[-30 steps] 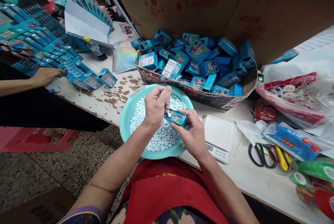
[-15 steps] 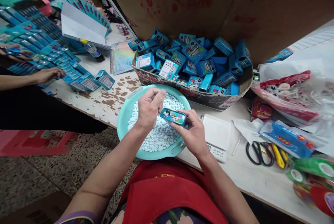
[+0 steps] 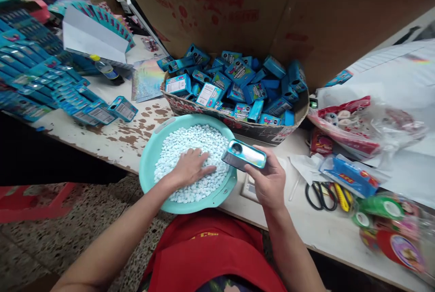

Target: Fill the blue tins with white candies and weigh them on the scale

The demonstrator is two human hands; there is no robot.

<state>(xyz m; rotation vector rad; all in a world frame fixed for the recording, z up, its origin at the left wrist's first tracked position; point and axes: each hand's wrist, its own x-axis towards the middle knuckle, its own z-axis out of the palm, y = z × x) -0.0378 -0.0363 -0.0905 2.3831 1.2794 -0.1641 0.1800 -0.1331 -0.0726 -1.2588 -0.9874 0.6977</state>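
Nearest, at the bottom edge, a red apron [image 3: 210, 251] covers the person's front, and both forearms run out of the frame below. The left hand [image 3: 190, 168] lies palm down on the pale blue pellets [image 3: 178, 144], its fingers loosely spread; whether any pellets are caught beneath the palm cannot be told. The pellets fill a turquoise basin [image 3: 147, 172] on the worn white table [image 3: 288, 228]. Just to the right, the right hand [image 3: 270, 181] grips a small box [image 3: 249, 156] by one end, thumb on the near side, the other fingers mostly hidden behind. The box is tilted above the basin's right rim, its shiny top showing a round dark hole (too dark inside to make out any contents).

Under that hand a white scale [image 3: 250, 188] is largely covered, with only part showing. Farther right lie black-handled scissors [image 3: 321, 196], a yellow cutter [image 3: 343, 197] and rolls of green tape [image 3: 380, 208], partly wrapped in blurred plastic.

Beyond the basin, a low carton [image 3: 268, 134] holds a jumble of blue boxes [image 3: 239, 72], the lower ones buried. At far left, a bottle [image 3: 107, 70] lies near stacked blue packs [image 3: 27, 67], which the left edge cuts off. Behind everything, a large cardboard sheet [image 3: 258, 6] runs past the top edge, its red print blurred.
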